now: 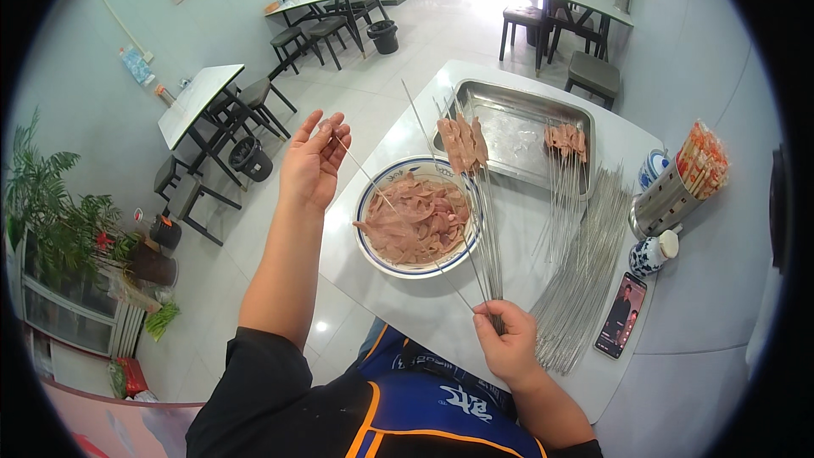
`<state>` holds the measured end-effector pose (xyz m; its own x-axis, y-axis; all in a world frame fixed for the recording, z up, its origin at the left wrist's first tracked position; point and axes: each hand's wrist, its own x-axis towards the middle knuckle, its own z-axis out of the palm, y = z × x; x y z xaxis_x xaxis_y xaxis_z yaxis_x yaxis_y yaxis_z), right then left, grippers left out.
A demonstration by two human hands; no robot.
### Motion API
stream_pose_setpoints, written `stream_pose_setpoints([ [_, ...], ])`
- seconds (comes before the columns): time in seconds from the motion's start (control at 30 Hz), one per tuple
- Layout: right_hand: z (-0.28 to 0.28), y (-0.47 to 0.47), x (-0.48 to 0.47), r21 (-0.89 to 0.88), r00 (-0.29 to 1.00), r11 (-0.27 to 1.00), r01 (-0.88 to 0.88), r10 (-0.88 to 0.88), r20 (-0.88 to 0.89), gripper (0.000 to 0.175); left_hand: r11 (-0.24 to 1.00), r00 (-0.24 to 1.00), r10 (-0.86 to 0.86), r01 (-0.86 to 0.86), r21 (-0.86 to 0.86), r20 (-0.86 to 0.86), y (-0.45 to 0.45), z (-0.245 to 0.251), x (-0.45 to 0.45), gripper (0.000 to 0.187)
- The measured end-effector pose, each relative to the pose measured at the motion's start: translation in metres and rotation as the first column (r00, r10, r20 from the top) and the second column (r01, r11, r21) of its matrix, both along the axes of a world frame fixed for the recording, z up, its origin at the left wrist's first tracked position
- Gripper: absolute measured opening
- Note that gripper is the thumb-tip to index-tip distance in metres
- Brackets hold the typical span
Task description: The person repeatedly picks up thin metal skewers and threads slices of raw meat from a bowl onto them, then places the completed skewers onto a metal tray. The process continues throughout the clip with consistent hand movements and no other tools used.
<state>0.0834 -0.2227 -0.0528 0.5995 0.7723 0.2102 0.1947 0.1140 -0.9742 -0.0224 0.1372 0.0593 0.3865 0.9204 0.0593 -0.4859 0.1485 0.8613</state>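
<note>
My left hand (313, 162) is raised left of the bowl, its thumb and fingers pinching a small piece of meat (328, 127) at the tip of a thin metal skewer (369, 177). That skewer runs down across the bowl to my right hand (507, 338), which grips its lower end along with a bundle of metal skewers (491, 254). Several skewers in the bundle carry folded slices of pale pink meat (462, 143) near their upper ends. Below them, a white bowl with blue bands (407, 273) is heaped with loose raw meat slices (413, 219).
A steel tray (509, 117) at the table's far side holds loaded skewers (565, 141). Bare skewers (582, 286) lie piled right of my right hand. Beyond them are a lit phone (620, 315), a blue-and-white jar (648, 256) and a steel holder of wrapped chopsticks (661, 200).
</note>
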Motion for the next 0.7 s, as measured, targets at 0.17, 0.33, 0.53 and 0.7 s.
stream_pose_setpoints([
  [0.17,0.0006,0.0003,0.0002,0.012,1.0,1.0,0.003,-0.003,-0.003,0.01,1.0,1.0,0.018,-0.018,0.005,-0.002,0.0015,-0.0002,-0.0036,0.04],
  [0.33,0.0012,-0.0001,0.0002,-0.005,1.0,1.0,-0.004,0.004,-0.003,0.01,1.0,1.0,0.025,-0.025,0.01,0.008,0.0032,0.001,-0.0043,0.043],
  [0.53,0.0008,0.0012,0.0005,0.015,0.999,1.0,0.003,-0.004,0.033,0.011,0.998,0.999,0.042,-0.041,0.049,-0.017,0.0019,0.0043,-0.0051,0.044],
  [0.7,0.0016,0.0004,0.0003,-0.009,1.0,1.0,0.0,0.0,0.011,0.011,0.996,0.998,0.058,-0.057,0.062,-0.015,0.0002,0.0061,-0.0058,0.044],
])
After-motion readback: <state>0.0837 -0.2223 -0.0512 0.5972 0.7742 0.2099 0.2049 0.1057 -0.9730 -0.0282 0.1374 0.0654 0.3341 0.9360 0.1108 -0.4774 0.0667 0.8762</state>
